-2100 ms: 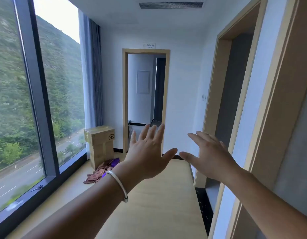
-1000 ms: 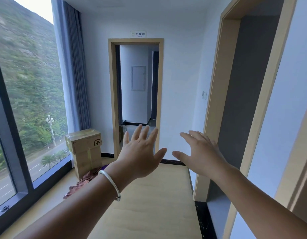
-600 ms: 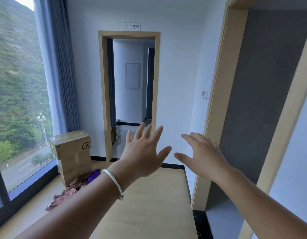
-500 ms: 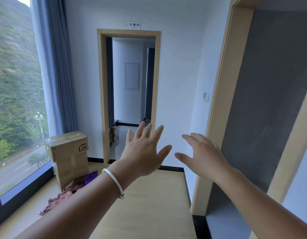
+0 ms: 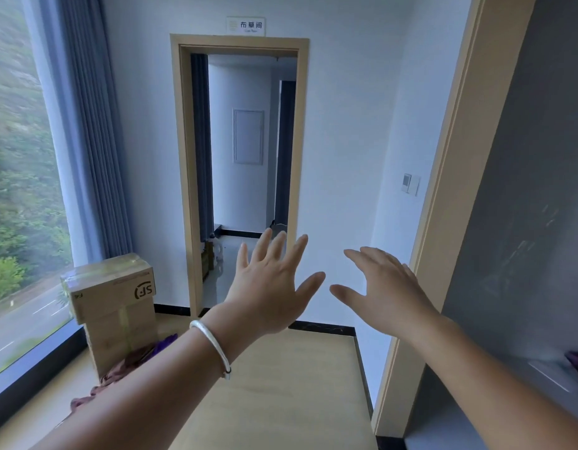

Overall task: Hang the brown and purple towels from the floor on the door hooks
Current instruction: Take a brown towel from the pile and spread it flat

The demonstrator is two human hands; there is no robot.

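A crumpled brown towel [image 5: 118, 370] lies on the wooden floor at the foot of a cardboard box, low on the left. A bit of the purple towel [image 5: 162, 344] shows just behind it; my left forearm covers most of both. My left hand [image 5: 271, 287], with a silver bangle on the wrist, is stretched out in front of me with fingers spread and holds nothing. My right hand [image 5: 385, 293] is beside it, palm down, fingers straight, also holding nothing. Both hands are well above and to the right of the towels. No door hooks are in view.
A stack of cardboard boxes [image 5: 113, 303] stands by the big window [image 5: 18, 190] and grey curtain [image 5: 89, 141]. Straight ahead is an open doorway [image 5: 245, 177] into another room. A second wooden door frame [image 5: 443, 206] and a grey door surface [image 5: 524, 222] are close on my right.
The view has moved forward along the corridor, so the boxes, towels and far doorway are closer and larger. My two hands stay stretched out and spread as before.
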